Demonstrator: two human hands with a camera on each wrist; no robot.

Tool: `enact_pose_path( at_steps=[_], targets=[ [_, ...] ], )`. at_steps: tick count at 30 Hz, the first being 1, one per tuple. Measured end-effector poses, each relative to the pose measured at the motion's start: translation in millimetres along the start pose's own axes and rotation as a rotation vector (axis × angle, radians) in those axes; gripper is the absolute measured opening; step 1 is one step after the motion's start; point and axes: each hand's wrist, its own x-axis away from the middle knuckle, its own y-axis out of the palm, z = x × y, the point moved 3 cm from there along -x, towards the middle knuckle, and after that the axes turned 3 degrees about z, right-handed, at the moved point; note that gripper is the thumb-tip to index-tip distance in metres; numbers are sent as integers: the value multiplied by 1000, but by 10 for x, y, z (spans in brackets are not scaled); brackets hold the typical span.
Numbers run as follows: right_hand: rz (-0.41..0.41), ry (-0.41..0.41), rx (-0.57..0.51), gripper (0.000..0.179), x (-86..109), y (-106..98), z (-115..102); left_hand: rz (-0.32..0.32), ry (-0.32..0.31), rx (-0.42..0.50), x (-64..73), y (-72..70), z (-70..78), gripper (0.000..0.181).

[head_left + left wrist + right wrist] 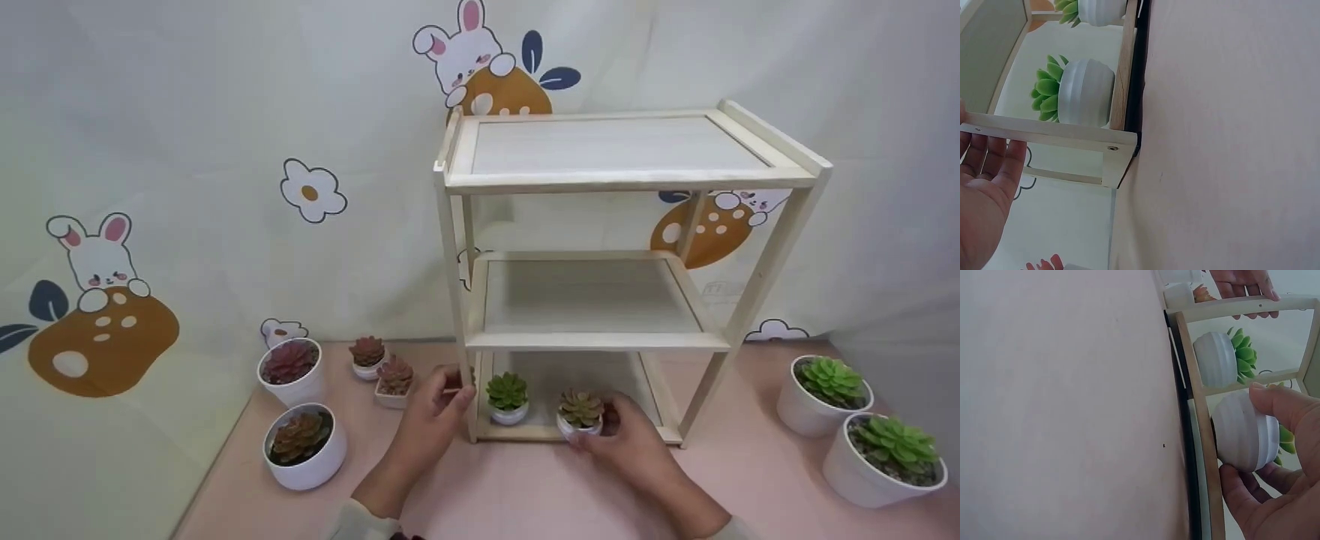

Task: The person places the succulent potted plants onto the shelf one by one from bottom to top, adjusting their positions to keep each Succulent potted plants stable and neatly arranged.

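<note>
A three-tier wooden shelf (600, 343) stands on the pink surface. My left hand (435, 405) holds its front left post (1055, 130), fingers behind the wood and thumb in front. My right hand (630, 442) grips a small potted succulent (580, 412) with brownish-green leaves, at the front edge of the bottom tier. In the right wrist view, thumb and fingers lie on opposite sides of its white ribbed pot (1244, 430). Left of it on the same tier sits a bright green succulent (508, 397) in a similar pot, untouched.
Left of the shelf stand two small reddish succulents (367, 356) and two larger pots, one reddish (291, 371), one brownish (304, 446). Two green succulents in white pots (825, 394) stand at the right. Behind hangs a cloth (210, 150) printed with rabbits.
</note>
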Motion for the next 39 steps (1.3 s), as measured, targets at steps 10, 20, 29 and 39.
enact_pose_path(
  at_steps=[10, 20, 29, 39],
  targets=[
    [47, 40, 26, 63, -20, -11, -21, -1, -8, -12, -3, 2, 21, 39],
    [85, 38, 58, 64, -33, -12, -15, 1, -28, 2, 13, -1, 25, 35],
    [89, 50, 71, 64, -70, -12, -7, 12, -31, -11, 17, -3, 30, 38],
    [89, 49, 87, 62, -97, -5, -10, 13, -41, -25, 13, -4, 37, 38]
  ],
)
